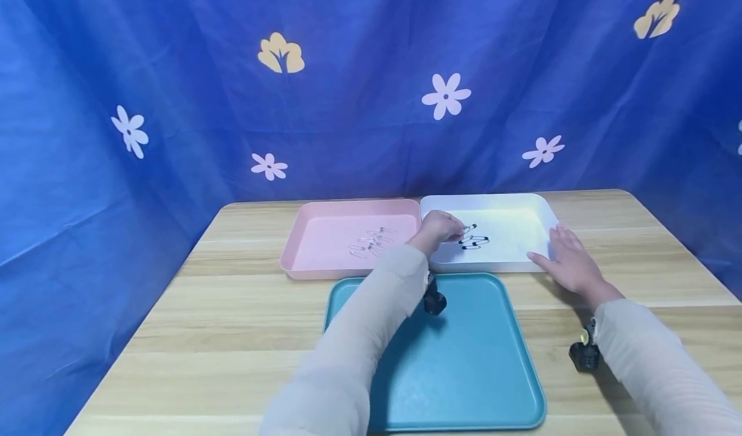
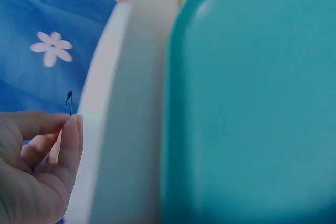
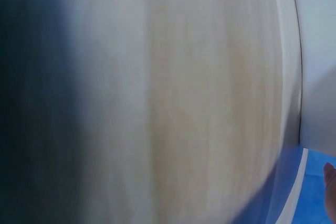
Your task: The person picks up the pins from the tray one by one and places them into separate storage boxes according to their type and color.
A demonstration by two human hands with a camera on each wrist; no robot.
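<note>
Between thumb and fingertips my left hand point(image 1: 442, 227) pinches a black safety pin point(image 2: 69, 98), which stands upright above the fingers in the left wrist view. That hand is over the left part of the white tray point(image 1: 513, 230). Several black-ended safety pins point(image 1: 475, 241) lie in this tray beside it. Fingers spread, my right hand point(image 1: 570, 262) rests at the white tray's right front corner. Only a bit of it shows at the edge of the right wrist view.
Left of the white tray is a pink tray point(image 1: 319, 236) with several silver safety pins point(image 1: 371, 243) in it. A teal tray point(image 1: 464, 359) lies in front, under my left forearm. Behind the wooden table point(image 1: 220, 333) hangs a blue curtain point(image 1: 359, 114).
</note>
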